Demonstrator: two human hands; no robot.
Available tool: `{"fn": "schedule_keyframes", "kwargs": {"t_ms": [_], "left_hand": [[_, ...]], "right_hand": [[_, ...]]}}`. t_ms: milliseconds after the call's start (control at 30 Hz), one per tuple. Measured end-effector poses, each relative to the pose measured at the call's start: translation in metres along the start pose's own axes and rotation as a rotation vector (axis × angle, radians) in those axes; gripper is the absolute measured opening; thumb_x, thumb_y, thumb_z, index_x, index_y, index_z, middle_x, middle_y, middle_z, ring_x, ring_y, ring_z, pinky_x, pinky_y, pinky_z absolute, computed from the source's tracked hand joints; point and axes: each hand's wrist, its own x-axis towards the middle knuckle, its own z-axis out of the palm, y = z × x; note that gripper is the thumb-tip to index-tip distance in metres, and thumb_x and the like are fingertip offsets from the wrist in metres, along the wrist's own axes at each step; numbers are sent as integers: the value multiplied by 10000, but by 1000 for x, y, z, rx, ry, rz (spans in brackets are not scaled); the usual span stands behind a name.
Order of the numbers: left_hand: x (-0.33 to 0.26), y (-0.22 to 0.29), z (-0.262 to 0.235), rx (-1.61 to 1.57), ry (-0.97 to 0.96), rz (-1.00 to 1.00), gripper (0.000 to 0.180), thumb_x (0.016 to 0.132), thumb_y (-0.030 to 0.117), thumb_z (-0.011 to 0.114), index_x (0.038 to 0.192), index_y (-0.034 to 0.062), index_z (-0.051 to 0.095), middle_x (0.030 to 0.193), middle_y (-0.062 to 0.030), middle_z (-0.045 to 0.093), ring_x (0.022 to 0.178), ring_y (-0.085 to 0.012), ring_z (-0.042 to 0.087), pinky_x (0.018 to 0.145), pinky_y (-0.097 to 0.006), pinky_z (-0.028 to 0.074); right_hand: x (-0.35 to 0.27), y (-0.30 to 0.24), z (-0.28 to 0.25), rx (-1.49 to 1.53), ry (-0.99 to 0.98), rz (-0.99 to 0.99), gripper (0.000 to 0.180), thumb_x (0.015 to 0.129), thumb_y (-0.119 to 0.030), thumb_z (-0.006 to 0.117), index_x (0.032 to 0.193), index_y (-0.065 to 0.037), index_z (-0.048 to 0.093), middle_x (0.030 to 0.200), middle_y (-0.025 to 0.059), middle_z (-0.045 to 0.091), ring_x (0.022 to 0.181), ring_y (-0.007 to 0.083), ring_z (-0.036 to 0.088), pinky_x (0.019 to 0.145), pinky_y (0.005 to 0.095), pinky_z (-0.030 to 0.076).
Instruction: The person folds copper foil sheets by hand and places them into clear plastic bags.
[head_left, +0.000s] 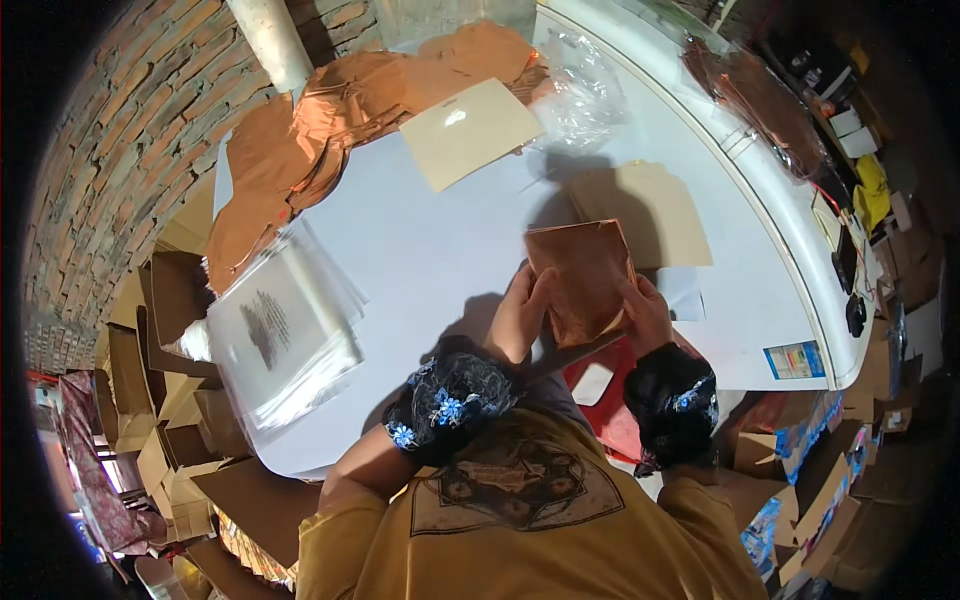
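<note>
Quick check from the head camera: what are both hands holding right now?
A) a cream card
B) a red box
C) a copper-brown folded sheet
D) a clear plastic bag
C: the left hand and right hand each grip a side of the copper-brown folded sheet above the white table.

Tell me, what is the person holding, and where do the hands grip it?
A copper-brown sheet, held above the white table. The left hand grips its lower left edge, the right hand its lower right edge.
</note>
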Motion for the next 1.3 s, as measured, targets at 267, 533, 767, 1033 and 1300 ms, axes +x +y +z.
{"fn": "schedule_keyframes", "kwargs": {"t_ms": [267, 533, 767, 1033, 1300], "left_hand": [[-15, 12, -34, -256, 161, -148, 191, 1020, 151, 551, 1188, 70, 593, 951, -7, 680, 704, -64, 613, 591, -208, 495], [-23, 49, -81, -400, 151, -178, 189, 961, 39, 579, 1144, 35, 622, 893, -13, 688, 643, -77, 624, 565, -216, 518], [-16, 82, -111, -369, 73, -251, 137, 955, 48, 610, 1090, 32, 621, 877, -26, 692, 679, -100, 658, 628, -216, 555], [23, 71, -144, -45, 17, -266, 193, 936, 93, 615, 1125, 53, 624, 837, 5, 646, 648, -78, 593, 586, -222, 513], [44, 77, -156, -59, -66, -314, 173, 966, 123, 635, 1126, 56, 632, 968, -12, 692, 825, -102, 668, 750, -266, 574]], "right_hand": [[6, 8, 41, -220, -136, -13, 262, 955, -181, 654, 1145, -2, 624, 1012, 27, 655, 883, 128, 625, 782, 289, 517], [-6, -3, 84, 25, -383, 137, 314, 953, -184, 627, 1217, -19, 585, 1122, 55, 651, 1000, 154, 638, 864, 316, 527], [-11, -7, 108, 198, -544, 195, 409, 936, -151, 660, 1307, -33, 534, 1166, 69, 646, 1002, 156, 645, 890, 332, 537], [1, 8, 120, 124, -430, 220, 360, 954, -115, 633, 1295, -50, 539, 1117, 22, 636, 967, 115, 635, 850, 274, 536], [29, 32, 112, 239, -512, 256, 330, 977, -127, 593, 1297, -69, 538, 1099, -12, 624, 960, 93, 628, 853, 264, 538]]}}
